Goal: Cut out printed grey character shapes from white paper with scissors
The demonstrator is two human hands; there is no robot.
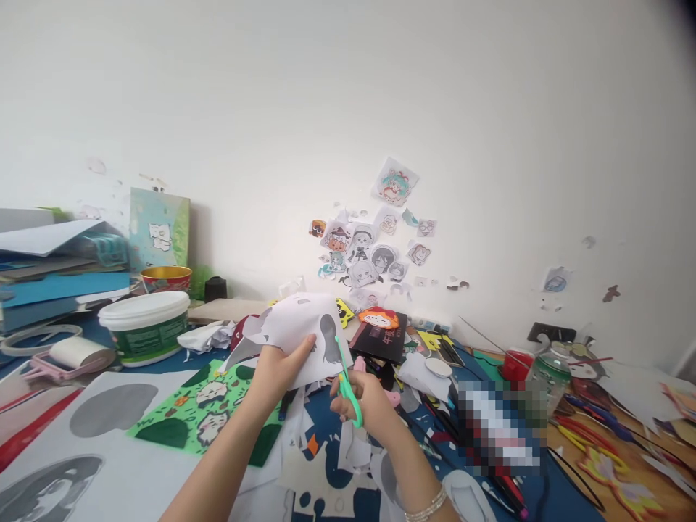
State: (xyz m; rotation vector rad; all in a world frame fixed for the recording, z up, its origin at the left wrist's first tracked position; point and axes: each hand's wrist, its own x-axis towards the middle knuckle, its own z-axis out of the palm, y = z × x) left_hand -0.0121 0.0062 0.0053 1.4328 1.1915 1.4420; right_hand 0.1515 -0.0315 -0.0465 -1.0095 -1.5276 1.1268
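Paper sheet being cut with green scissors over a cluttered table.

The table [598, 464] was strewn with scraps. At its centre a printed paper sheet [296, 330] was gripped by the left hand [280, 366]; at four o'clock from it, green scissors [348, 384] were clasped in the right hand [364, 402]. A white tub [144, 326] stood at nine o'clock.

Green scissors [346, 377], white-and-grey printed paper [296, 326]
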